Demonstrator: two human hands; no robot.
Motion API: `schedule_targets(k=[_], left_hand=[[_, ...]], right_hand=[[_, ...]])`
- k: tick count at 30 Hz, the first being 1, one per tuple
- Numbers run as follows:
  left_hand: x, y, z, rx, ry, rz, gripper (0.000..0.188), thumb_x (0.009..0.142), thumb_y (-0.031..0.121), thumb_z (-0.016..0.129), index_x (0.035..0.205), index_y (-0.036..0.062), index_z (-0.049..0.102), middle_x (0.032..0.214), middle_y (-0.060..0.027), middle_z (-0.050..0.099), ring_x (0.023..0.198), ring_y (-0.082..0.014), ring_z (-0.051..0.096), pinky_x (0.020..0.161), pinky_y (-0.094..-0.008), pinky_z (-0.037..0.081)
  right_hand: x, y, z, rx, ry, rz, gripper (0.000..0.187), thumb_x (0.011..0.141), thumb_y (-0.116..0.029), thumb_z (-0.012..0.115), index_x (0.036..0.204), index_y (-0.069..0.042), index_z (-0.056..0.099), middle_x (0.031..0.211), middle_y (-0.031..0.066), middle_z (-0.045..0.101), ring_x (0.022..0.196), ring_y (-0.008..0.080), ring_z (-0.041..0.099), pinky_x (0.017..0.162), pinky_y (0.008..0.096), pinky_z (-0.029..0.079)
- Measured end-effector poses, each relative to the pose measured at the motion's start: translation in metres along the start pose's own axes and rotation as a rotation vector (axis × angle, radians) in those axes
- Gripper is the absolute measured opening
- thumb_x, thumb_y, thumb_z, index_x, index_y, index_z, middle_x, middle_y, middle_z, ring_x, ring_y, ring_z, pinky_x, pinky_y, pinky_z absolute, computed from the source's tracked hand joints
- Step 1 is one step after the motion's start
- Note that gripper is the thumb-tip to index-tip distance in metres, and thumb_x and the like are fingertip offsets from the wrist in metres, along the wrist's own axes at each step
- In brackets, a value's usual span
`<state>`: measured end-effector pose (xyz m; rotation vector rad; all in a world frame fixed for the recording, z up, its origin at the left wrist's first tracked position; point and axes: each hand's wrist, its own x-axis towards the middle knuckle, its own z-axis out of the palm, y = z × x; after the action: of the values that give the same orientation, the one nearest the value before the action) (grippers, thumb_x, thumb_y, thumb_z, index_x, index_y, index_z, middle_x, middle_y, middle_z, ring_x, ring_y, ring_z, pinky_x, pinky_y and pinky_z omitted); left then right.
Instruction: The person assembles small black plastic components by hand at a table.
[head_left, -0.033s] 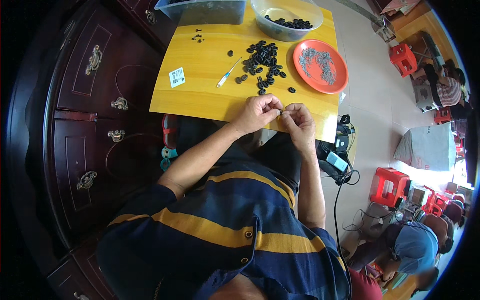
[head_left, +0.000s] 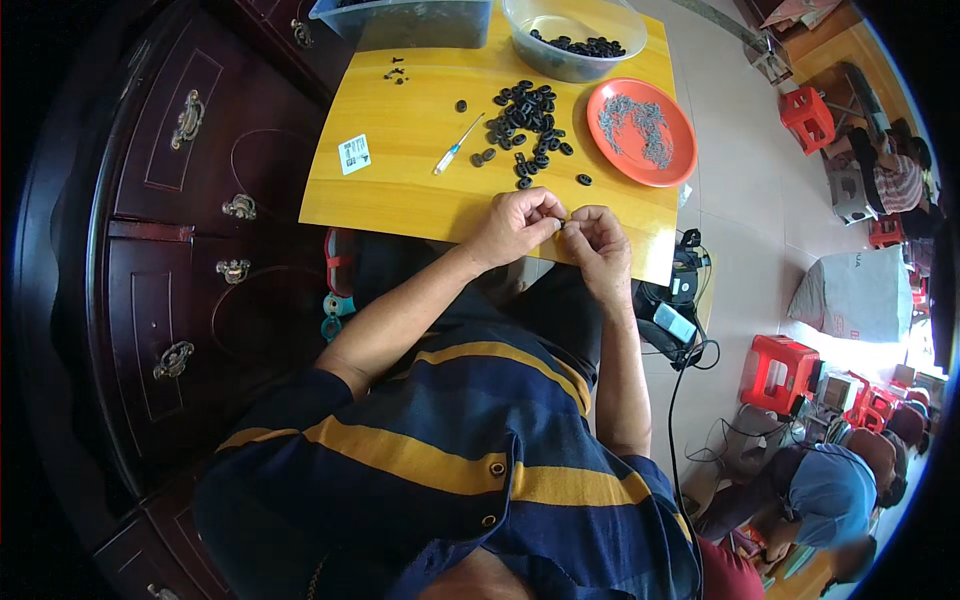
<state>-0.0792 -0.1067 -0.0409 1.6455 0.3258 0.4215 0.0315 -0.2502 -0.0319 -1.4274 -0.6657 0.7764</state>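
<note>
My left hand (head_left: 515, 228) and my right hand (head_left: 602, 248) meet over the near edge of the yellow table (head_left: 405, 205). Both are closed in a pinch, fingertips almost touching, around a small black piece (head_left: 562, 225) mostly hidden by the fingers. Beyond them lies a loose pile of black oval pieces with holes (head_left: 530, 108), and a single black oval piece (head_left: 584, 180) rests closer to my right hand. To the right, an orange-red plate (head_left: 607, 88) carries many tiny grey metal parts (head_left: 655, 140). A thin screwdriver (head_left: 450, 157) with a clear handle lies left of the pile.
At the far edge stand a clear round bowl (head_left: 575, 68) of black pieces and a grey-blue bin (head_left: 420, 28). A white label (head_left: 354, 155) and small black scraps (head_left: 397, 73) lie on the left. Dark drawers (head_left: 170, 120) flank the table; cabled black equipment (head_left: 680, 310) sits at right.
</note>
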Motion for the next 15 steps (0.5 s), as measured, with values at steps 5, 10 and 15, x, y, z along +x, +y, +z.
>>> schedule_targets(k=[5,10,15], left_hand=[[0.0002,0.0003,0.001,-0.013,0.002,-0.003,0.012,0.086,-0.001,0.064,0.098,0.001,0.064,0.085,0.0015,0.065,0.078,-0.004,0.062,0.071,-0.0219,0.052],[0.0006,-0.0031,0.0,-0.021,-0.005,-0.025,0.011,0.087,-0.001,0.064,0.098,0.0009,0.064,0.085,0.0013,0.066,0.078,-0.0044,0.062,0.072,-0.0222,0.052],[0.0002,0.0005,-0.0005,-0.004,-0.006,-0.061,0.01,0.087,0.0,0.064,0.098,0.0006,0.065,0.086,0.0003,0.067,0.079,-0.0049,0.063,0.072,-0.0227,0.052]], right_hand=[[-0.0007,0.0002,-0.0004,0.015,0.013,0.011,0.015,0.091,0.001,0.062,0.104,-0.004,0.056,0.088,-0.0037,0.059,0.079,0.0031,0.057,0.072,0.0176,0.046],[0.0003,0.0031,-0.0005,0.007,0.008,0.003,0.017,0.091,0.002,0.063,0.104,-0.004,0.056,0.089,-0.0033,0.059,0.081,0.0032,0.057,0.074,0.0179,0.046],[0.0016,0.005,-0.001,-0.041,0.033,0.01,0.014,0.09,-0.001,0.064,0.102,-0.004,0.057,0.086,-0.0027,0.061,0.077,0.0041,0.058,0.07,0.0191,0.047]])
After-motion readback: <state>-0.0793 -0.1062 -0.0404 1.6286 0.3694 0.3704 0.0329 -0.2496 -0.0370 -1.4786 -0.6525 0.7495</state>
